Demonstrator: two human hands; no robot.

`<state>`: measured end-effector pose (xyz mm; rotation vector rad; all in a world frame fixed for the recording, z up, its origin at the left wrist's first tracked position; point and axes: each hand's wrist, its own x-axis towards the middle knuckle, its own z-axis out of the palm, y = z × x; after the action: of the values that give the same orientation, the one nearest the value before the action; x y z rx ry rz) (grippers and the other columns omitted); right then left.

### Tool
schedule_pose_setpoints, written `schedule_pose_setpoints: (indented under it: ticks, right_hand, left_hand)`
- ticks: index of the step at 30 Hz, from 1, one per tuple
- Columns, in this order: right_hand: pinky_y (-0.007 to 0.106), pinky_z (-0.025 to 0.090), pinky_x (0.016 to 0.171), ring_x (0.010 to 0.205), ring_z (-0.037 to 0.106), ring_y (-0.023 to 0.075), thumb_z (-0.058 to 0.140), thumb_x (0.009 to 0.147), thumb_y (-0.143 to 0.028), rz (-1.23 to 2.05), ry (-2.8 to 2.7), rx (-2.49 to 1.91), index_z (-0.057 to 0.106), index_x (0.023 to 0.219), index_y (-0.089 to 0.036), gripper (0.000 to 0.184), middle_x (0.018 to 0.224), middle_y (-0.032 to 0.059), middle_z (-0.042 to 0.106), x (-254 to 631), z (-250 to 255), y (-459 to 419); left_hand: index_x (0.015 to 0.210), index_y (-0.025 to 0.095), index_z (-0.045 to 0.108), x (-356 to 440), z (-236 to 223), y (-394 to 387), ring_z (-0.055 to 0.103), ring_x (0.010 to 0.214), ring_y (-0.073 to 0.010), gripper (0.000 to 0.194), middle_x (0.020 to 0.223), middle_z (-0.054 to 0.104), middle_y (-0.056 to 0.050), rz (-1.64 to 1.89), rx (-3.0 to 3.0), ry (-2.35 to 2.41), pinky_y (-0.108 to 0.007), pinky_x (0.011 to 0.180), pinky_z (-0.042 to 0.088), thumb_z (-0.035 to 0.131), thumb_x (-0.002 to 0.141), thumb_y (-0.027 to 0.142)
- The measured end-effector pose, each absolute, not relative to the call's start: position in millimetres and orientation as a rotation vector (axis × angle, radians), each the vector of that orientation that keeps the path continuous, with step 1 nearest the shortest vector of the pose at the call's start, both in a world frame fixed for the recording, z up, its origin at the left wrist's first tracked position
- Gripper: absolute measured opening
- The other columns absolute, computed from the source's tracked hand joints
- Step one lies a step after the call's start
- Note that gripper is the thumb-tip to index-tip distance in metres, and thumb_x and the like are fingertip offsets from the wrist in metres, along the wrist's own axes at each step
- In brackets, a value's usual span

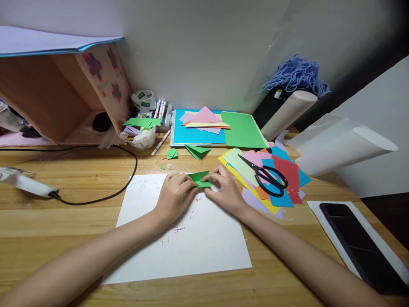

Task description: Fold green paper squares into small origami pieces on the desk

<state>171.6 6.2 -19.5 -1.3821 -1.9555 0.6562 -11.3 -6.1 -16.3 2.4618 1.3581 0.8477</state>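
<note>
A small folded green paper piece (200,179) lies on a white sheet (191,238) spread on the wooden desk (64,226). My left hand (175,197) pinches its left end with curled fingers. My right hand (224,190) presses and pinches its right end, fingers bent. Both hands meet over the paper near the sheet's far edge.
Black scissors (266,175) lie on a fan of coloured paper scraps (287,179) to the right. Stacked coloured sheets (217,128), folded green pieces (197,150), a cup of markers (143,136), a glue gun (25,183) with its cord, a cardboard box (64,98) and a dark phone (358,243) surround the sheet.
</note>
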Motion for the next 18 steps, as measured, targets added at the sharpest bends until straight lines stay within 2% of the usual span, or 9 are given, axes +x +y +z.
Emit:
schedule_pose_setpoints:
  ticks: [5, 10, 18]
  right_hand:
    - [0.036, 0.042, 0.079, 0.083, 0.053, 0.0192, 0.070, 0.066, -0.032, 0.568, -2.030, -1.335, 0.064, 0.080, -0.022, 0.018, 0.085, 0.0028, 0.052, 173.4, -14.3, 5.2]
    - [0.032, 0.044, 0.074, 0.082, 0.055, 0.0177, 0.063, 0.075, -0.029, 0.687, -1.958, -1.254, 0.064, 0.074, -0.021, 0.008, 0.084, 0.0036, 0.056, 175.6, -16.6, 8.6]
    - [0.030, 0.042, 0.069, 0.078, 0.055, 0.0163, 0.060, 0.078, -0.031, 0.780, -1.900, -1.339, 0.061, 0.071, -0.019, 0.014, 0.081, 0.0027, 0.057, 176.2, -22.4, 13.0]
  left_hand:
    - [0.079, 0.019, 0.064, -12.4, -18.9, -4.7, 0.053, 0.073, -0.0156, 0.021, 0.078, 0.063, -0.003, 0.808, 2.464, 1.346, -0.031, 0.072, 0.038, 0.048, 0.087, 0.028]
    - [0.079, 0.018, 0.063, -13.0, -19.1, -2.8, 0.052, 0.073, -0.0168, 0.021, 0.079, 0.060, -0.004, 0.767, 2.354, 1.395, -0.030, 0.068, 0.039, 0.048, 0.087, 0.030]
    - [0.073, 0.018, 0.057, -13.3, -14.5, 0.6, 0.050, 0.070, -0.0155, 0.021, 0.074, 0.056, -0.001, 0.734, 2.196, 1.534, -0.028, 0.063, 0.035, 0.052, 0.084, 0.035]
